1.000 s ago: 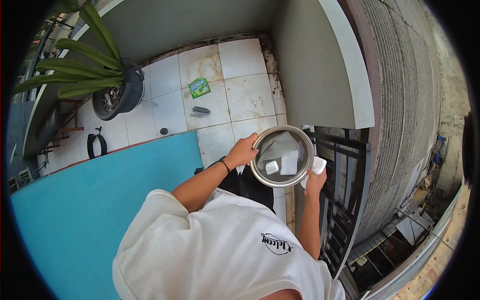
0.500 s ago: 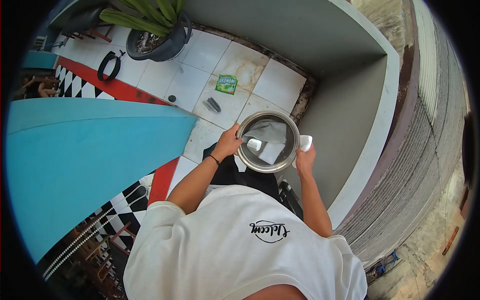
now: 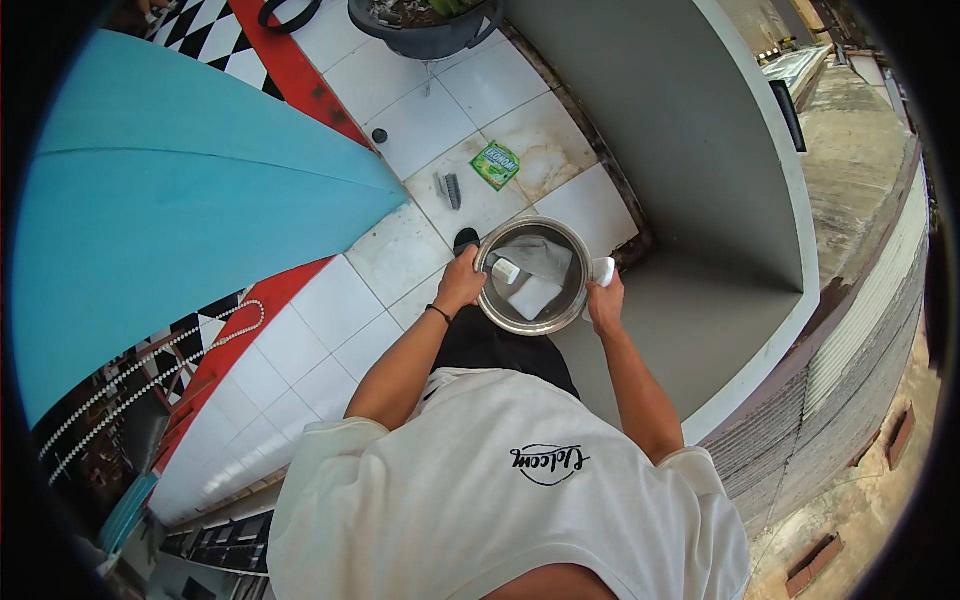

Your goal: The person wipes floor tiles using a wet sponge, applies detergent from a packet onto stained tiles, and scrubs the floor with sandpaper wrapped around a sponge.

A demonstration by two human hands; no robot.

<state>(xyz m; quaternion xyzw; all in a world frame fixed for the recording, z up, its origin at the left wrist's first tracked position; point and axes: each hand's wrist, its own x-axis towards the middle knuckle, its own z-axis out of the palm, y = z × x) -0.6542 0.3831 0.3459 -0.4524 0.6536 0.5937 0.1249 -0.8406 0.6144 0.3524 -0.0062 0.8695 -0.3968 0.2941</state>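
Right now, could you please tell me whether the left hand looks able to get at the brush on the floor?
Probably not just yet: the left hand is holding the metal bowl, and the brush lies down on the floor tiles, though nothing seems to cover it.

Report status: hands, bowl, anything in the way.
Left hand holding bowl rim. Right hand at bowl's side, holding white item. Grey cloth inside. Brush, packet on floor ahead.
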